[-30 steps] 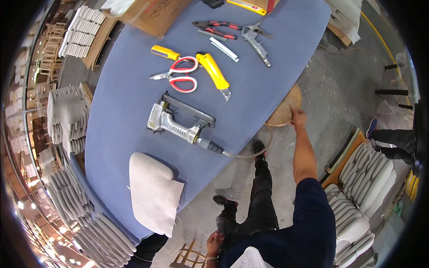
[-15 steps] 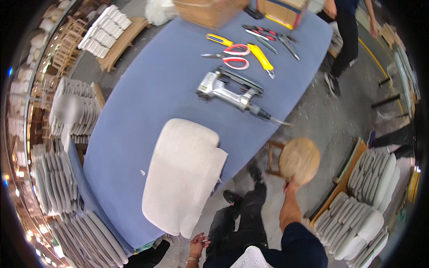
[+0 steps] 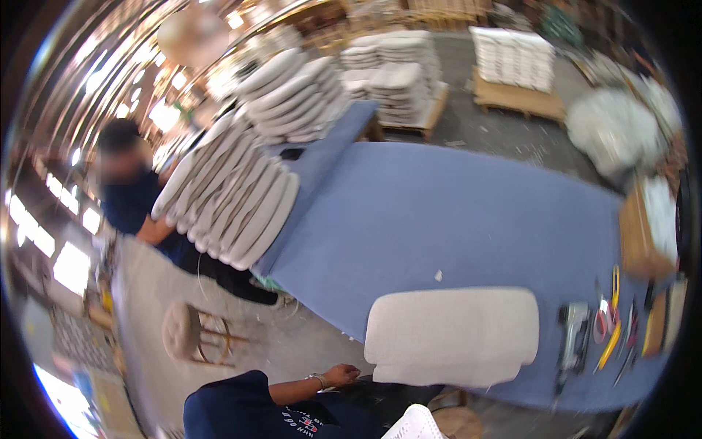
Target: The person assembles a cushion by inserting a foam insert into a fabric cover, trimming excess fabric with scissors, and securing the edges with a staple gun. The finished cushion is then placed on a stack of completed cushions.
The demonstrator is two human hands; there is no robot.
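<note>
My left hand (image 3: 341,375), with a bracelet at the wrist, hangs over my lap just left of a padded cushion panel (image 3: 452,336). Its fingers look loosely bent, and I see nothing held in them. Pale fabric covers the panel, which lies flat along the blue table's (image 3: 468,197) near edge. Farther right on the table rests a silver staple gun (image 3: 575,340). Beside it are red-handled scissors (image 3: 602,322) and a yellow utility knife (image 3: 608,345). My right hand is out of the picture.
A person (image 3: 131,183) stands at the left behind stacked grey cushions (image 3: 234,197). A stool (image 3: 183,331) stands on the floor at the left; a round wooden seat (image 3: 459,423) shows at the lower edge. A cardboard box (image 3: 647,230) sits at the table's right end.
My view has swung left, bringing the other person and the stacked cushions into fuller view. My right hand, earlier at the round wooden seat, has left the picture. The panel remains on the table.
</note>
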